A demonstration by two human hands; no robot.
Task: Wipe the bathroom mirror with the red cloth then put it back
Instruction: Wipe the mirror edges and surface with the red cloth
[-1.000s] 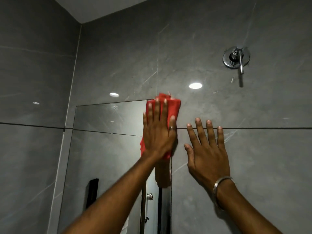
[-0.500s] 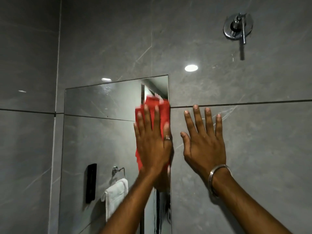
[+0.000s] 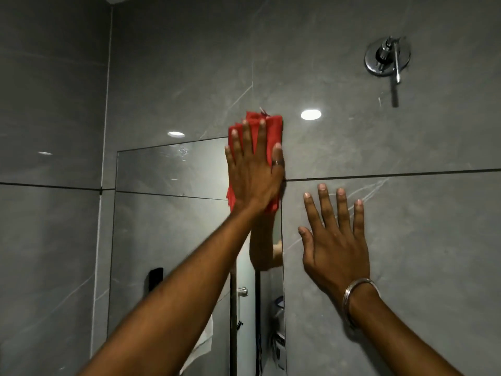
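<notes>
Head view:

- The left hand [image 3: 253, 169] is seen flat and fully spread, palm pressed against the red cloth [image 3: 271, 131]; nothing is gripped, the cloth being pinned under the palm and fingers rather than closed upon.
- The red cloth is bunched under the left hand, at the upper right corner of the mirror [image 3: 168, 213]. Its top edge stands out above the fingertips and overlaps the grey tile wall [image 3: 406, 213] above the mirror's upper edge; a lower fold shows below the heel of the hand.
- A ring [image 3: 278, 162] is noted on the thumb of the left hand.
- The right hand [image 3: 336, 245] is laid open and flat on the tile wall, just right of the mirror's edge and lower than the left hand. Fingers are spread, and nothing is held.
- A metal bangle [image 3: 357, 291] is worn at the right wrist.
- A chrome wall valve [image 3: 386, 57] with a lever hanging down is fixed well above and to the right of the right hand.
- Below the left forearm, a white towel [image 3: 202, 346] and a dark wall fitting [image 3: 156, 278] are reflected in the mirror.
- Two round light reflections are recorded on the tiles, one either side of the cloth.
</notes>
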